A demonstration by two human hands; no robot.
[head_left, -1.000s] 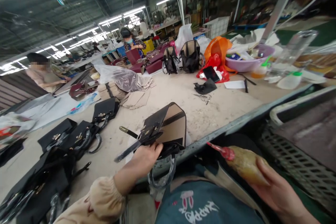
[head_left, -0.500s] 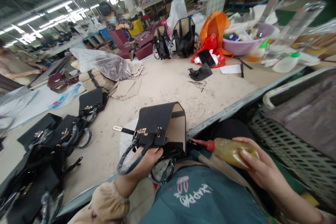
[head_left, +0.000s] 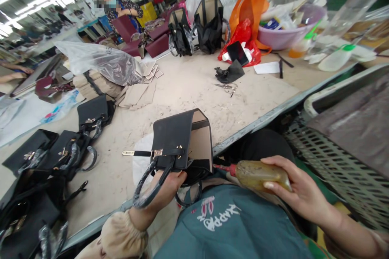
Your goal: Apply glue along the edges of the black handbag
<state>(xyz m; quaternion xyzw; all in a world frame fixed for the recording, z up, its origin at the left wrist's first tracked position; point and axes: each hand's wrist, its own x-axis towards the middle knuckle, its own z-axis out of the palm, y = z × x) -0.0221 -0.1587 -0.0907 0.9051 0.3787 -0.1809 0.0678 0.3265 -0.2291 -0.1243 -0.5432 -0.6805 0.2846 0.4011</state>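
A black handbag (head_left: 172, 141) with gold hardware and a beige lining stands tilted at the table's front edge, its strap with a gold tip pointing left. My left hand (head_left: 167, 188) grips its lower front, behind a plastic-wrapped handle; part of the fingers is hidden under the bag. My right hand (head_left: 285, 182) is wrapped round a squeeze bottle (head_left: 261, 175) of yellowish liquid, held on its side. The bottle's red nozzle (head_left: 226, 168) points left, with its tip at the bag's right lower edge.
Several black bags (head_left: 63, 151) lie at the left. Beige pieces (head_left: 138, 95), scissors (head_left: 227, 88), a black cloth (head_left: 230, 72) and a phone (head_left: 237, 52) lie on the table (head_left: 185, 85). A purple basin (head_left: 282, 38) is behind; a green crate (head_left: 337, 170) stands right. A person (head_left: 118, 6) works beyond.
The bottle in my right hand has moved left, bringing its nozzle tip to the bag's edge. The view has shifted slightly; my left hand keeps its hold on the bag.
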